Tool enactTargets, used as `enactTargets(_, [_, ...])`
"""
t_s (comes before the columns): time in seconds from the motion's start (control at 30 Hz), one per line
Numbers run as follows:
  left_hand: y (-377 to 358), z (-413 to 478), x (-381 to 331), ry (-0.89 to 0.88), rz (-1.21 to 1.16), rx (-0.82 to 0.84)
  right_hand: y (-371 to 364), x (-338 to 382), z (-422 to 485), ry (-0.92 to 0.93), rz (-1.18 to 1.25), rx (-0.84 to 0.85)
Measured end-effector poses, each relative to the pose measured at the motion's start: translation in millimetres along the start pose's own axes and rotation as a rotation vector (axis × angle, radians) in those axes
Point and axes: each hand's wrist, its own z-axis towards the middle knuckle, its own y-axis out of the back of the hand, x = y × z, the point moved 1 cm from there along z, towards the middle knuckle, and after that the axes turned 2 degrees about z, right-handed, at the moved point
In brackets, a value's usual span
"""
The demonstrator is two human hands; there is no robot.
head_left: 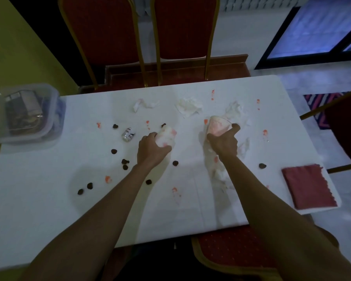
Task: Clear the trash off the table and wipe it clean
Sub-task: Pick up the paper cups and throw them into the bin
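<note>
On the white table (49, 199), the left hand (150, 149) grips a stained tissue wad (166, 136); the right hand (224, 141) grasps a plastic cup (218, 125).

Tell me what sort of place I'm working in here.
Probably a dining or banquet room: red padded chairs with gold frames stand at a white table, which is littered with crumpled napkins and red stains.

The camera is sitting on the person's head, at the near edge of the surface (49, 209). It is looking forward and down, close over it, and is reaching the chairs (107, 37) on the far side.
</note>
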Motion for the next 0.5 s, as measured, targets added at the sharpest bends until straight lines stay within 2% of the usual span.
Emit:
enactTargets(0.13, [0,-6,-13,0.081,-0.197,0.006,-7,-2,-17,0.01,-0.036,0.066])
enactTargets(0.3, [-5,-12,-10,0.396,-0.654,0.11,-20,-3,-47,0.037,0.018,0.354])
enactTargets(0.5, [2,-42,16,0.497,-0.879,0.072,-33,-6,-74,0.079,0.07,0.57])
